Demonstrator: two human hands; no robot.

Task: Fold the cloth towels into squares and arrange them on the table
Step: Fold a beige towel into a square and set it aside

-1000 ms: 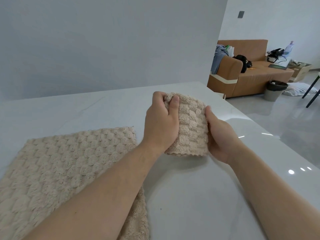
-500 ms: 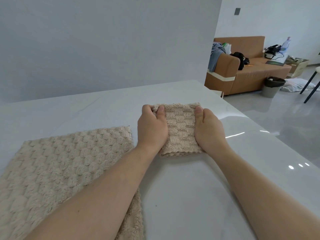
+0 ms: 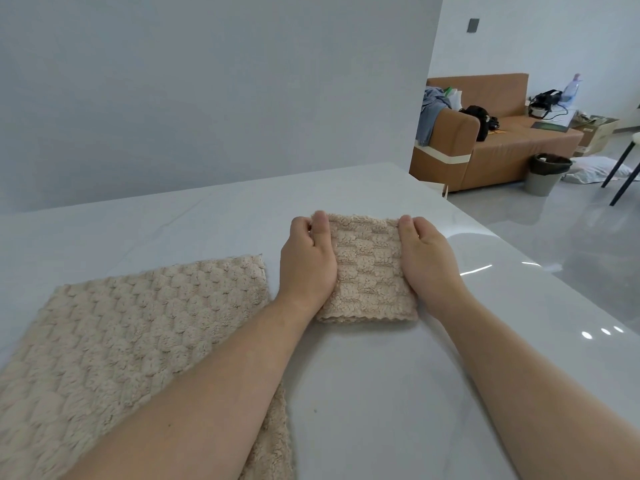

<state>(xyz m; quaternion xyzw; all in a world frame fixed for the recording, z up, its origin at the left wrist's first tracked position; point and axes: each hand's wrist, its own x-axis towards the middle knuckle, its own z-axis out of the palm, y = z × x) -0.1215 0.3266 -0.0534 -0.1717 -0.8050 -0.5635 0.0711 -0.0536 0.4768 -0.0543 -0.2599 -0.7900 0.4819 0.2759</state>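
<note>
Glossy white surface point(image 3: 363, 393) carries an unfolded towel point(image 3: 131, 334), spread flat left of the folded towel point(image 3: 367, 271). That small square looks soft, light and floppy, so it is best held by its corners. Its far-left corner sits in the left hand point(image 3: 308, 261)'s pinching grip. At its right edge the right hand point(image 3: 426, 261) rests a thumb on top, but I can't tell its grip. Far right of it stands a bin point(image 3: 545, 174), contents unseen.

folded towel point(image 3: 372, 282): lies on desk point(image 3: 381, 403)
left grip point(image 3: 308, 265): holds its left edge
right grip point(image 3: 427, 259): holds its right edge
</note>
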